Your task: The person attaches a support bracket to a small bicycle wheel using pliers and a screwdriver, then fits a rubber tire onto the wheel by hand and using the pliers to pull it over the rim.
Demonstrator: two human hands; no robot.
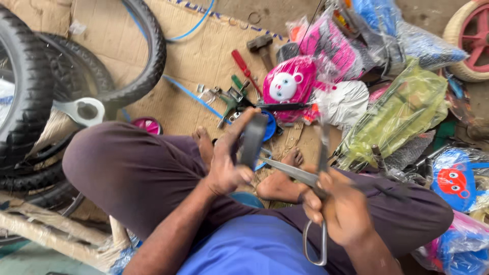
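Sitting cross-legged on the cardboard sheet [204, 56] here, shot from my head cam. My left hand [226, 163], mid-frame, is closed around a strip of dark rubber [253, 140], pinching it so it stands up between thumb and fingers. My right hand [341, 206], lower right of centre, is gripping a big pair of metal scissors [300, 175]: the blades point left toward the rubber strip and the tip sits just beside its lower end, and one handle loop hangs down below my fist. Can't tell if the blades actually touch the rubber, it's a bit blurry. Bike tyres [30, 91] are stacked at the left edge. Up top in the middle there's a red screwdriver [243, 66], a hammer [261, 45] and a pink bear-face plastic part [288, 86], with bagged parts [402, 109] piled on the right.
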